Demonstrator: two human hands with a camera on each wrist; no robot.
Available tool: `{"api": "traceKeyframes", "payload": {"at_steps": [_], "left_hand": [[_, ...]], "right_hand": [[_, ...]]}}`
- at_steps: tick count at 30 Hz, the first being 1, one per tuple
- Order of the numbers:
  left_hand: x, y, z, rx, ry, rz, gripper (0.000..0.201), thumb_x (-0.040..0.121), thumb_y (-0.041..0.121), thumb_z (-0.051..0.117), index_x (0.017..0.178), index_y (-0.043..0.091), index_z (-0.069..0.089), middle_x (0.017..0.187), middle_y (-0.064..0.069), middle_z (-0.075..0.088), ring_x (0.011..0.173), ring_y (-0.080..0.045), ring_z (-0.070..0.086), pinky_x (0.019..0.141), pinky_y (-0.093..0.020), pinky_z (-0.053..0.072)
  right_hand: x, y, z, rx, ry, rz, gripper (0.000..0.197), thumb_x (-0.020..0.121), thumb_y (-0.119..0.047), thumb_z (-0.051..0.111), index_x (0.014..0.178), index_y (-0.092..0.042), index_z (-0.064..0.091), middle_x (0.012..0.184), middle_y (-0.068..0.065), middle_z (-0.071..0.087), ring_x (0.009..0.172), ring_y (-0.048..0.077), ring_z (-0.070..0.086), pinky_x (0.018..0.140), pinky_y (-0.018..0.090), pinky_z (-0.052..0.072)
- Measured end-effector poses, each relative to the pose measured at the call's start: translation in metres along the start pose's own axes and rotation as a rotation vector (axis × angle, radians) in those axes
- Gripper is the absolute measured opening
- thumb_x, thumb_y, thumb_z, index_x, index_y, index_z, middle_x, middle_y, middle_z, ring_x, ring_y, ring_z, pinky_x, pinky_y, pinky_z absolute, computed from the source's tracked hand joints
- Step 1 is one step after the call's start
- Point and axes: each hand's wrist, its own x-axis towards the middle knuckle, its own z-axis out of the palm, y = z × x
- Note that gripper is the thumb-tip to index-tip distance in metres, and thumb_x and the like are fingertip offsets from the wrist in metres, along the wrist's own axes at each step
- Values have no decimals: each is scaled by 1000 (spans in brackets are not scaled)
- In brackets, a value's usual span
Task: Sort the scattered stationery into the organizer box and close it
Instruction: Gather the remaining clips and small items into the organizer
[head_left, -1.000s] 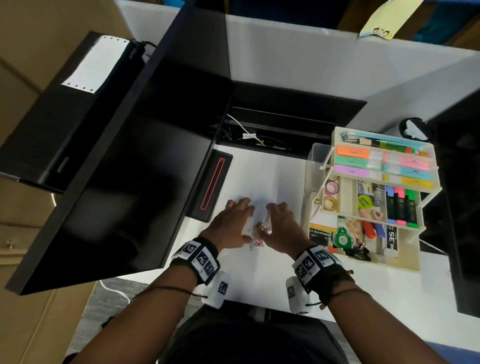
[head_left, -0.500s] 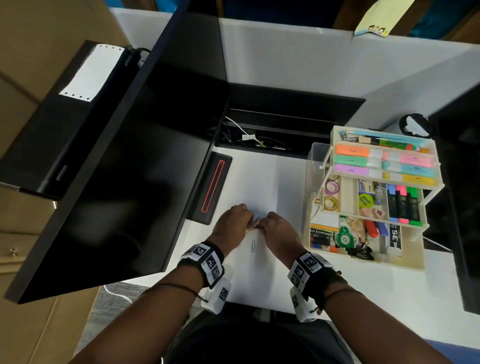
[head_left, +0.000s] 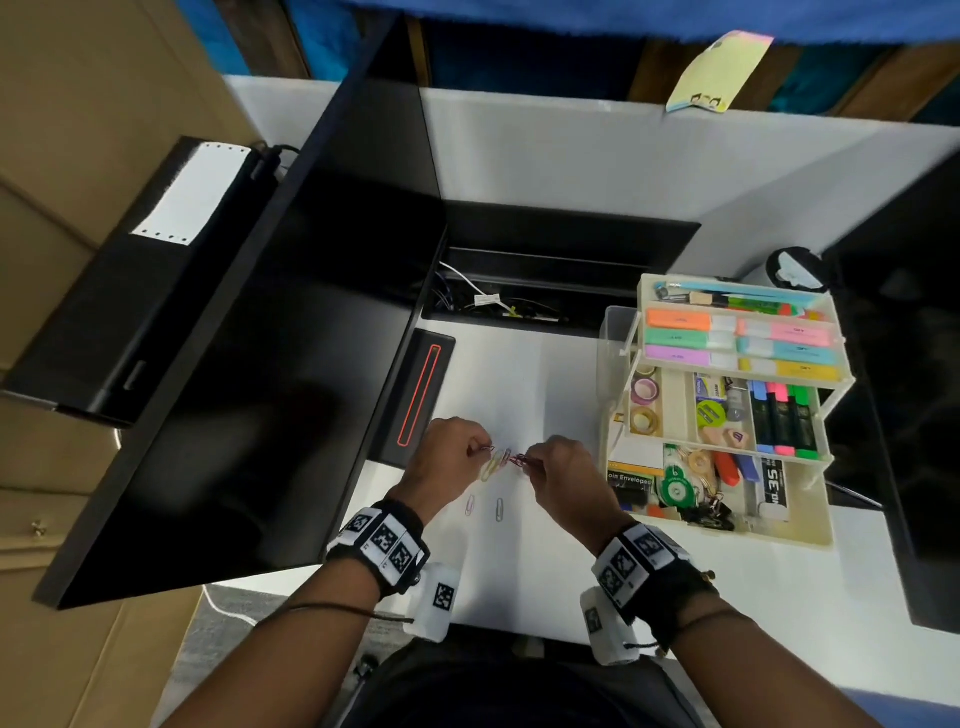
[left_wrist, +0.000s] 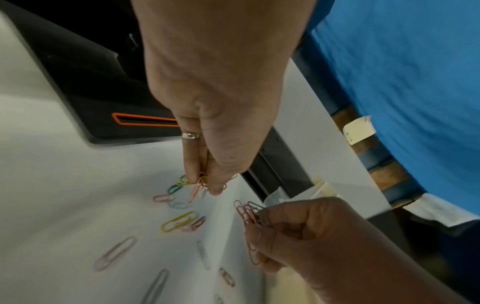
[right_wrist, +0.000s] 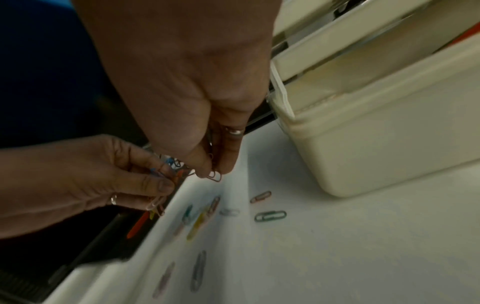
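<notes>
Black panels and a dark slotted unit (head_left: 420, 396) with a red-outlined slit fill the left of the white desk (head_left: 519, 374). Just right of that unit the left hand (head_left: 451, 457) hovers with its fingers curled, pinching a small bunch of coloured paper clips (right_wrist: 166, 166) between thumb and fingertips, some hanging below the fingers. Between the two hands, loose paper clips (head_left: 496, 462) lie flat on the desk: a yellow one (left_wrist: 178, 221) has its long axis running diagonally from near-left to far-right in the head view, and two pale ones (head_left: 485, 506) nearer the body lie side by side with their long axes pointing away from the person. The right hand (head_left: 569, 480) also has thumb and fingers closed in a pinch, holding several reddish clips (left_wrist: 248, 214) that fan up out of the grip. Further right stands the cream organizer box (head_left: 800, 535), open with its tiers stepped back, holding highlighters, tape rolls and erasers; their long axes mostly run left-right in the top tier.
</notes>
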Motion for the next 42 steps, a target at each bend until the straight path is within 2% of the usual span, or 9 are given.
{"api": "traceKeyframes", "payload": {"at_steps": [7,11,17,24,29,33,35,38,42], "left_hand": [[-2,65,-12,-335,44,27,11,87,9,80,83,19,79,70,9,75,61,-5,69,59,-14,50],[3,103,1,-466,-64,94,8,89,12,77,84,19,79,70,3,76,67,-13,72,71,-19,55],[16,151,31,-532,-91,84,3,88,16,79,91,18,81,75,2,78,71,-15,76,77,-30,62],[35,190,59,-594,-1,-51,8,83,18,85,91,19,83,81,2,80,75,-18,78,77,-37,65],[47,212,72,-618,58,-173,12,84,7,84,82,19,81,85,-1,81,84,-21,79,81,-37,65],[55,223,83,-605,76,-248,7,84,4,83,87,9,82,83,-6,80,77,-22,78,73,-37,66],[57,227,88,-556,99,-223,2,85,7,83,85,9,82,78,-2,78,71,-11,76,70,-28,65],[59,234,91,-489,120,-191,5,87,8,82,83,10,79,70,5,72,55,7,66,57,-9,53],[61,236,92,-390,147,-150,14,83,15,88,77,15,75,72,4,74,64,-2,69,65,-17,59]], "right_hand": [[-29,19,-86,260,328,36,18,93,-22,75,77,-13,74,67,4,66,57,18,57,57,31,46],[-40,62,-117,370,471,209,10,91,-21,77,85,-13,80,71,4,73,62,22,65,59,35,55],[-36,103,-125,328,487,281,41,93,-18,73,56,-21,56,50,-4,53,46,10,43,47,30,41],[-33,101,-128,214,448,233,32,88,-11,73,62,-23,61,52,-12,51,45,6,47,46,18,29],[-33,111,-121,153,383,282,13,91,-22,74,80,-16,74,67,-4,68,55,10,59,49,28,52],[-43,115,-128,185,415,250,10,90,-23,75,83,-16,72,72,-5,68,57,11,60,48,25,49],[-48,122,-130,196,462,243,11,89,-13,73,79,-17,70,69,-7,64,56,8,56,48,16,39],[-55,132,-126,223,482,225,17,90,-8,69,77,-20,69,71,-8,64,58,6,57,51,25,48],[-60,135,-123,243,475,229,8,91,-13,69,87,-18,73,81,-5,71,66,10,63,58,28,54]]}}
